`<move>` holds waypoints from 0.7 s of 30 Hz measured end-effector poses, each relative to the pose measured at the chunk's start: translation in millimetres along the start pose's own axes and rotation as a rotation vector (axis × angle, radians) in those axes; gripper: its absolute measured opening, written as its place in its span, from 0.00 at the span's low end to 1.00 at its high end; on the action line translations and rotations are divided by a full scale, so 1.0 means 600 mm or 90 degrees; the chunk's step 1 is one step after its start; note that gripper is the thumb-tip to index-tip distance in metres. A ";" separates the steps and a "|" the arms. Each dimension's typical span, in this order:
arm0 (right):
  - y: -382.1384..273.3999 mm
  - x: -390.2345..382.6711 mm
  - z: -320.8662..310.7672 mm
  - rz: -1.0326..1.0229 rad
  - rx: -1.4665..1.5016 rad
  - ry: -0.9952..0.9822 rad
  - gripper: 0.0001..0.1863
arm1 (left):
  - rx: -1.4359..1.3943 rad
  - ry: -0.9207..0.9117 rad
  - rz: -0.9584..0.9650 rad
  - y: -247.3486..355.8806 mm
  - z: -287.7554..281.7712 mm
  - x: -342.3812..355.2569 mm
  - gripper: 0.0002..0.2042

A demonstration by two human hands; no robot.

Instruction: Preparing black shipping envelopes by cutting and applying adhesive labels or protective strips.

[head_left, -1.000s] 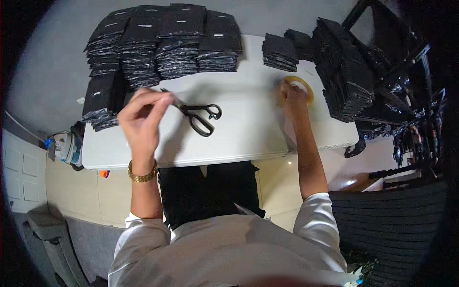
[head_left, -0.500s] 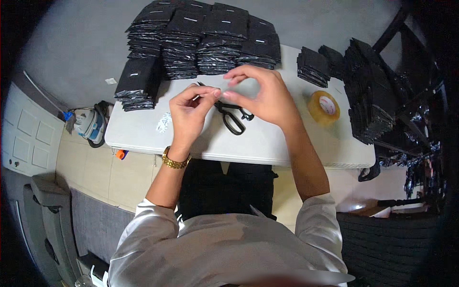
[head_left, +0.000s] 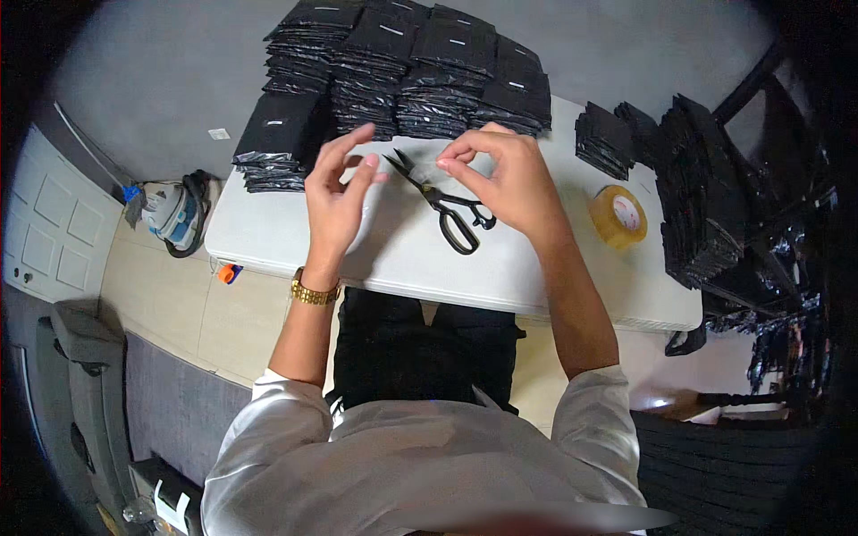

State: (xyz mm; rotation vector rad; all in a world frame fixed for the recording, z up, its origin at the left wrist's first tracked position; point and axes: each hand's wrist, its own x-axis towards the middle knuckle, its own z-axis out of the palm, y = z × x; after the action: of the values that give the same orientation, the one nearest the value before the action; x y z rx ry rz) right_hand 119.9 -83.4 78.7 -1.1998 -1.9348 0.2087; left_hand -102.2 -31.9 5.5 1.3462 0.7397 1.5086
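Note:
My left hand is raised over the white table, fingers apart and holding nothing. To its right, my right hand has thumb and forefinger pinched together. What they hold is too small and pale to make out. Close to those fingertips shows a faint, see-through patch like clear film; whether it is in the pinch or lies on the table, I cannot tell. Between my hands lie black scissors, blades slightly parted and pointing away to the left, handles toward me.
Stacks of flat black plastic packages line the table's far side. More black packages stand at the far right. A roll of yellowish clear tape lies right of my right arm. A vacuum cleaner stands on the floor at left.
My hands have moved apart: the left thumb and fingers, pinched before, have spread. My right fingers have closed into a pinch. The scene has shifted right; white scraps left of the scissors are now hidden.

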 end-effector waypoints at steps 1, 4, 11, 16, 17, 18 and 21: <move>0.007 0.001 -0.001 -0.013 -0.002 -0.002 0.07 | 0.088 -0.065 0.080 0.005 0.001 0.001 0.14; 0.007 0.004 -0.001 -0.008 -0.005 -0.007 0.08 | 0.133 -0.112 0.133 0.020 0.026 0.003 0.12; 0.047 0.000 0.005 -0.030 -0.067 0.033 0.10 | 0.247 -0.125 0.200 0.001 0.033 0.016 0.03; 0.061 -0.041 -0.007 -0.027 -0.278 0.227 0.20 | 0.201 -0.064 0.158 -0.003 0.025 0.029 0.04; 0.055 -0.073 0.002 0.108 -0.204 0.224 0.23 | 0.223 -0.064 0.159 -0.008 0.022 0.035 0.04; 0.050 -0.105 0.009 0.244 -0.129 0.218 0.27 | 0.244 -0.067 0.159 -0.013 0.021 0.038 0.04; 0.025 -0.155 0.050 0.335 -0.041 -0.033 0.25 | 0.221 -0.058 0.130 -0.022 0.021 0.047 0.05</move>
State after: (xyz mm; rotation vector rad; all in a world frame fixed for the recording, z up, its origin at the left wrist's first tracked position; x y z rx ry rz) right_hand 127.3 -142.4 -0.5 -1.7456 -1.6420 0.4564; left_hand -85.2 -2.8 7.7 1.7852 0.8534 1.5103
